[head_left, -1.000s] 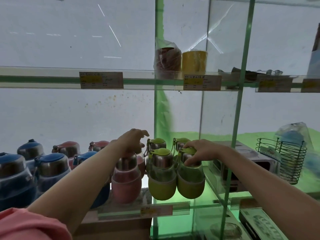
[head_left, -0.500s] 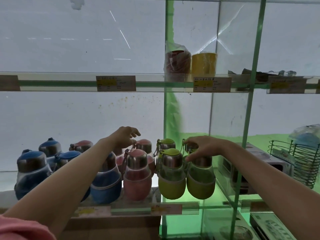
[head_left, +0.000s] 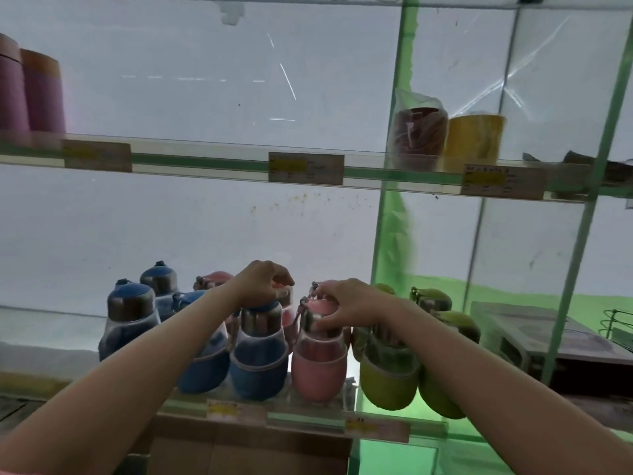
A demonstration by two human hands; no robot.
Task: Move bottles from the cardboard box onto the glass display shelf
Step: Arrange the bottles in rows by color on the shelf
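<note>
Shifting leftward from the green bottles, right hand (head_left: 346,305) is gripping a pink bottle (head_left: 318,365) at the glass shelf (head_left: 308,418) front edge; left hand (head_left: 262,284) is curling over a blue bottle (head_left: 258,358) cap.

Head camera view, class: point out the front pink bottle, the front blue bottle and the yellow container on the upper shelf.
front pink bottle (head_left: 318,377): head view, on its pink lower body.
front blue bottle (head_left: 257,375): head view, on its blue lower body.
yellow container (head_left: 474,140): head view, on its side wall.
</note>
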